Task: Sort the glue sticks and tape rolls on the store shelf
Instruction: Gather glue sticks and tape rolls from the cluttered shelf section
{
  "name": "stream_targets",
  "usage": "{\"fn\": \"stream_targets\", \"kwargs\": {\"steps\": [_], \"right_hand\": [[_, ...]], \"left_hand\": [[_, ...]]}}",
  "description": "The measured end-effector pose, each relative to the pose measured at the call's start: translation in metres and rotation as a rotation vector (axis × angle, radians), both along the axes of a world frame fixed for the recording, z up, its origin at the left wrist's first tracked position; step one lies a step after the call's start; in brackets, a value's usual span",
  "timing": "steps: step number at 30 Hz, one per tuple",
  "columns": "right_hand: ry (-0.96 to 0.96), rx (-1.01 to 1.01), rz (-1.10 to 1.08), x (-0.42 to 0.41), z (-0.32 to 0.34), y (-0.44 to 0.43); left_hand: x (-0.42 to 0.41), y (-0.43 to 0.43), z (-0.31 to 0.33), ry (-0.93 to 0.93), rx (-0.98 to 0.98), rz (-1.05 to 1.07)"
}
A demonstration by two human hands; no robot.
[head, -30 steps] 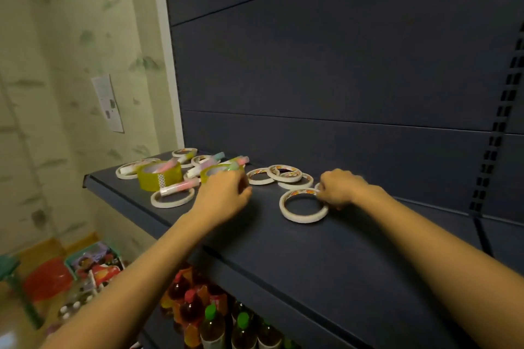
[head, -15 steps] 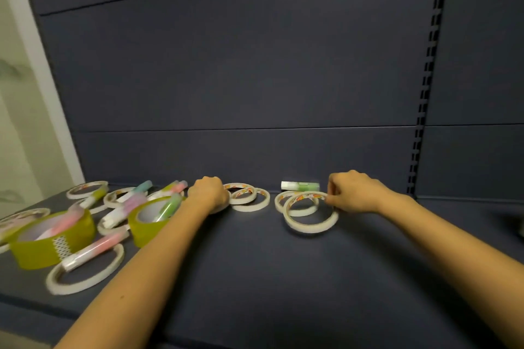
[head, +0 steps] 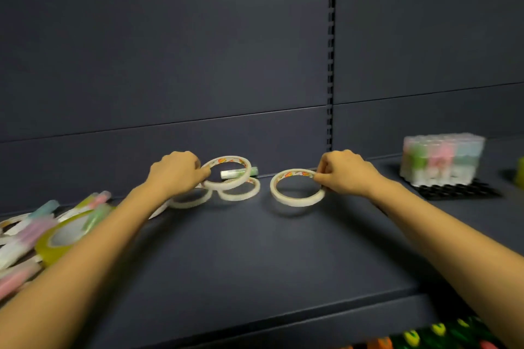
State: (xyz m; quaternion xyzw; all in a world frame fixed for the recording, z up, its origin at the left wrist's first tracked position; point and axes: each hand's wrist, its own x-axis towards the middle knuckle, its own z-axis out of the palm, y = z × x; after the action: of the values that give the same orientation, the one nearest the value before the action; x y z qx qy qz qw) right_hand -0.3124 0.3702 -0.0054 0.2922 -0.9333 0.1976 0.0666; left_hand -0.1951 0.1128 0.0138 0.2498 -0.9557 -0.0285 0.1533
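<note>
On the dark shelf (head: 255, 258), my right hand (head: 344, 171) pinches the right rim of a white tape roll (head: 279, 193), tilted up slightly off the shelf. My left hand (head: 175, 171) pinches another white tape roll (head: 226, 184) and holds it tilted above two flat white rolls (head: 241, 195). A green glue stick (head: 238, 173) lies behind them by the back wall. At the left lie a yellow tape roll (head: 54, 246) and several pastel glue sticks (head: 25, 232), blurred.
A shrink-wrapped pack of pastel glue sticks (head: 442, 161) stands at the back right on a black perforated mat (head: 459, 191). The shelf's back wall (head: 255, 65) rises right behind the rolls. Colourful bottle tops (head: 442, 334) show on the shelf below.
The view has swung to the right. My right hand has carried its roll rightward, away from the other rolls. My left hand has taken hold of a roll and lifted it.
</note>
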Motion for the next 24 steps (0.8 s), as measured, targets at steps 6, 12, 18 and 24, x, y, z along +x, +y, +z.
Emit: {"fn": "stream_targets", "kwargs": {"steps": [6, 12, 18, 24], "right_hand": [[0.052, -0.030, -0.157, 0.004, 0.003, 0.080], [0.092, -0.015, -0.285, 0.008, 0.000, 0.182], [0.109, 0.006, -0.399, 0.004, 0.004, 0.309], [0.099, 0.006, -0.490, -0.005, 0.000, 0.421]], "left_hand": [[-0.024, 0.080, 0.002, 0.037, -0.088, -0.195], [-0.053, 0.174, -0.002, 0.026, -0.083, -0.359], [-0.083, 0.290, -0.015, 0.062, -0.049, -0.490], [-0.105, 0.399, -0.025, 0.104, -0.032, -0.580]]}}
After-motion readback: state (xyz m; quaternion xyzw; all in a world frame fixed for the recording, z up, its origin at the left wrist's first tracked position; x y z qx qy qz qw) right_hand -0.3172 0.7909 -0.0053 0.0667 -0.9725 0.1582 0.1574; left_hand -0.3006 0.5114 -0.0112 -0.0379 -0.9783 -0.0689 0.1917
